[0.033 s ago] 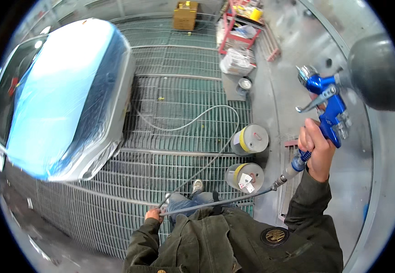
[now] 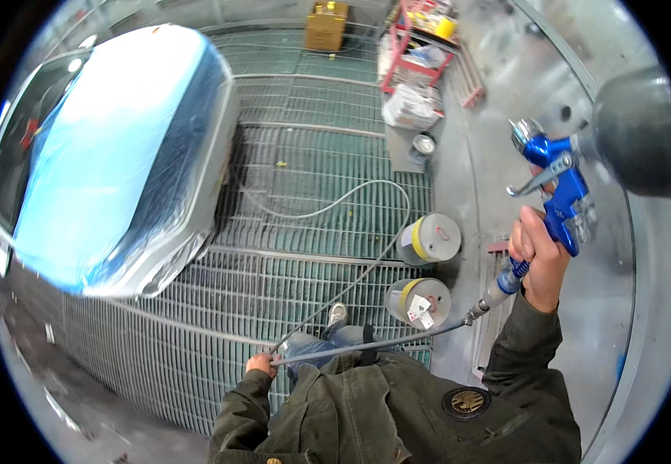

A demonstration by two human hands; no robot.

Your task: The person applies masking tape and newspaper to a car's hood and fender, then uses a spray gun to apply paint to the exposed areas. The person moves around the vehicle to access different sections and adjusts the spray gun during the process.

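At right, gripped in curled fingers of the right hand (image 2: pixel 540 255): glossy blue metal spray gun (image 2: pixel 567 193), bulbous dark cup (image 2: pixel 638 131) attached. Near, left of centre, in wrapped fingers of the left hand (image 2: pixel 262 364): smooth grey hose (image 2: pixel 374 346), looping across ribbed metal grating (image 2: pixel 304 267). Far left: wrinkled blue film (image 2: pixel 107 155) over a rounded car front (image 2: pixel 215 166). Right of centre: cylindrical drums (image 2: pixel 439 237).

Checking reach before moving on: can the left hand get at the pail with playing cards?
Probably not: the left hand is closed on the gray hose, and the pail stands apart, off to its right.
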